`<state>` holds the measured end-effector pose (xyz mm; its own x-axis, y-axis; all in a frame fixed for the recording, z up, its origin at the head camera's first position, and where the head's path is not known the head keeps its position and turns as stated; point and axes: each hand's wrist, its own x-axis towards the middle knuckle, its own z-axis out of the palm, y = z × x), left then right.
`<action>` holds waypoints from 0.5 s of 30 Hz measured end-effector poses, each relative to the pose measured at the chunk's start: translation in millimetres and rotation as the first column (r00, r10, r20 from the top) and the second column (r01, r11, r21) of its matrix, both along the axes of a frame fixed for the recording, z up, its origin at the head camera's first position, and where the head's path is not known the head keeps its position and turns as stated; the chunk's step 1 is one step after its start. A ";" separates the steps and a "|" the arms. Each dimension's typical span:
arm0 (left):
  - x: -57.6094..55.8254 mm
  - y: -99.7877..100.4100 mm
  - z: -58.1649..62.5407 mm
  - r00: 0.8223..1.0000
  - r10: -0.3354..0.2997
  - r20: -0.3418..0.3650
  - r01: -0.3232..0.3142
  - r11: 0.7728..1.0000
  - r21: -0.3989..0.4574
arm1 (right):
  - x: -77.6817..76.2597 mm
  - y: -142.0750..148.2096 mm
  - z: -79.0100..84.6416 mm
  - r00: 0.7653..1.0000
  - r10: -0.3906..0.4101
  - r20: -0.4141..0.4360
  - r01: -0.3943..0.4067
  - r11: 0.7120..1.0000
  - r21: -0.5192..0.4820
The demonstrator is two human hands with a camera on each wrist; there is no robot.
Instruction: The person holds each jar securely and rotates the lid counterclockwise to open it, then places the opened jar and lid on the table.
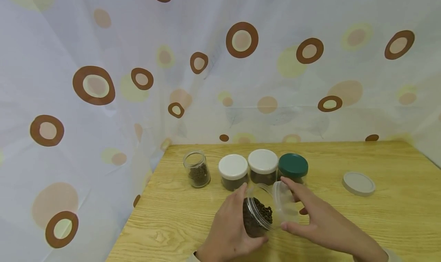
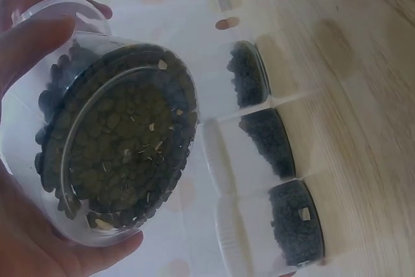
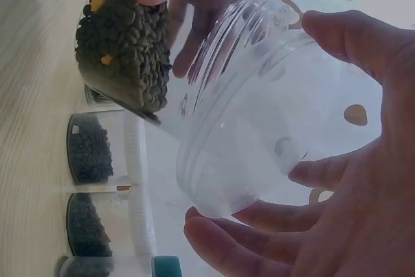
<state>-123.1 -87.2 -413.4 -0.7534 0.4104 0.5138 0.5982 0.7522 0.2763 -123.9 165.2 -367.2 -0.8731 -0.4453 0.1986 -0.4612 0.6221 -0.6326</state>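
My left hand (image 1: 229, 223) grips a clear jar (image 1: 253, 220), tilted with its mouth toward the right. Dark, bean-like pieces with a few pale bits fill part of it, seen through its base in the left wrist view. Between the thumb and fingers of my right hand (image 1: 322, 220) is a translucent plastic lid (image 3: 253, 134), shallow and cup-like. Its rim stands right at the jar's threaded mouth (image 3: 220, 50) in the right wrist view. Both hands are over the near middle of the table.
Behind the hands stand two white-lidded jars (image 1: 233, 167) and a green-lidded jar (image 1: 293, 164), side by side. A lidless glass jar (image 1: 198, 174) with dark contents is at left. A pale round lid (image 1: 358, 183) lies at right on the wooden table (image 1: 155, 223). Patterned sheeting (image 1: 213, 112) hangs behind.
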 end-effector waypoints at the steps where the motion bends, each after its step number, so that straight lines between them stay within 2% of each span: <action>1: -0.2 -0.9 -0.1 1.000 0.004 0.007 -0.004 1.000 0.016 | 0.1 0.8 -0.3 1.000 -0.004 -0.009 0.004 1.000 0.002; 7: -5.1 -9.8 1.3 0.999 0.020 0.036 -0.023 0.996 0.090 | -0.5 10.2 -3.2 1.000 -0.014 0.021 0.013 1.000 0.023; 10: -9.0 -17.1 2.1 0.992 0.069 0.108 -0.083 0.989 0.126 | -2.6 16.8 -5.8 0.997 -0.002 0.071 0.000 0.999 0.032; 15: -19.7 -33.0 -1.6 0.960 0.138 0.245 -0.182 0.969 0.166 | -6.0 26.8 -11.4 0.986 0.034 0.165 -0.039 0.999 0.030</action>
<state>-142.8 -120.2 -415.1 -0.9080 0.1884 0.3743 0.3776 0.7553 0.5357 -129.9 192.0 -378.6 -0.8757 -0.4814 0.0386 -0.3757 0.6289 -0.6807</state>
